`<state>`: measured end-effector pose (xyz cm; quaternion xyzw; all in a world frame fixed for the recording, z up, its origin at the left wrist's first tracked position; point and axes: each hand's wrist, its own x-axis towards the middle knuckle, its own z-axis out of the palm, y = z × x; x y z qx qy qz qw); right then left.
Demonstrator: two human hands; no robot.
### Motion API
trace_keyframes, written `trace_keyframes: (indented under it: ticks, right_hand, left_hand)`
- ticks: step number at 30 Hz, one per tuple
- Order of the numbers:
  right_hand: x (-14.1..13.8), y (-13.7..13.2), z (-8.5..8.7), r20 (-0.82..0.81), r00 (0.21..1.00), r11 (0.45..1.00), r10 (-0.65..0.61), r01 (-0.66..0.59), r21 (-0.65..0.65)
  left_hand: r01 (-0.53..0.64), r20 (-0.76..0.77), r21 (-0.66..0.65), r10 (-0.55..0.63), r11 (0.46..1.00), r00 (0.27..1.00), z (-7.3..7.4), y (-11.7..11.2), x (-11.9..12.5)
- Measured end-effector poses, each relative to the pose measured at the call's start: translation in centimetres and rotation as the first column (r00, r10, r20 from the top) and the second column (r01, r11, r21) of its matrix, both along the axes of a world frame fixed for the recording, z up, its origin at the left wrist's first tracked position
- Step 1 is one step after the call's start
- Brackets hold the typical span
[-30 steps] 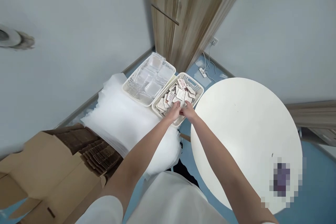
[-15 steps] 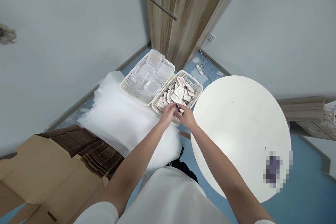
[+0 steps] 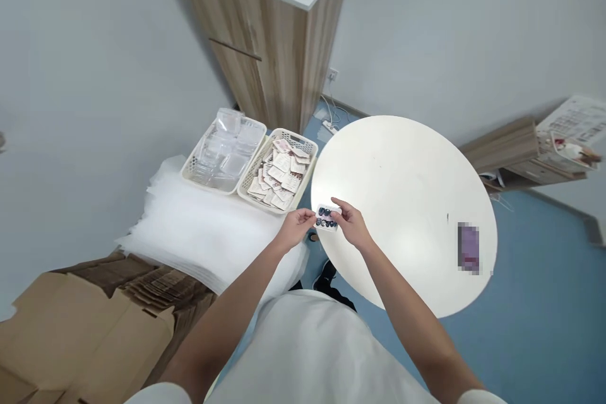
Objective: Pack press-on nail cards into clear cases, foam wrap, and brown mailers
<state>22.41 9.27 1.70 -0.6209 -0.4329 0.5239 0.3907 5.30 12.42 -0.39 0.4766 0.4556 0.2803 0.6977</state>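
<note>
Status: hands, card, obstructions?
Left hand pinching card at left edge. Right hand gripping its right side. Dark pieces showing; card overlaps round table's edge in view. No obstruction visible.

Your right hand point(image 3: 349, 222) has room to pass over the middle of the round table point(image 3: 402, 170)! Mind that blurred purple item point(image 3: 469, 247) near the table's right edge. Left of the table, the card basket point(image 3: 303, 145) crowds close, foam sheets point(image 3: 203, 227) pile up; the cabinet point(image 3: 269, 31) blocks its far left.

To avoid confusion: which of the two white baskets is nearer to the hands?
The right basket, heaped with pale cards; the other basket holds clear plastic boxes.
</note>
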Motion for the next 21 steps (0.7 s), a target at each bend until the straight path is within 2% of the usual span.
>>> trace_keyframes:
  ticks: [5,11,16,21]
  right_hand:
    - [5.1,-6.1,1.6,-0.088,0.982,0.983,-0.168,0.174,0.055]
    - [10.6,-12.4,1.2,-0.181,0.935,0.947,-0.305,0.318,0.049]
    - [13.8,-16.0,1.0,-0.191,0.909,0.921,-0.370,0.386,0.057]
    - [16.1,-18.6,0.6,-0.225,0.882,0.895,-0.415,0.440,0.074]
  left_hand:
    - [0.065,0.016,-0.023,-0.065,0.998,0.998,1.5,-4.2,5.2]
    - [0.161,0.002,-0.046,-0.161,0.986,0.987,2.1,-8.0,10.3]
    - [0.251,-0.021,-0.016,-0.251,0.968,0.968,2.3,-10.6,13.8]
    - [0.321,-0.061,0.044,-0.319,0.946,0.946,3.0,-12.7,16.3]
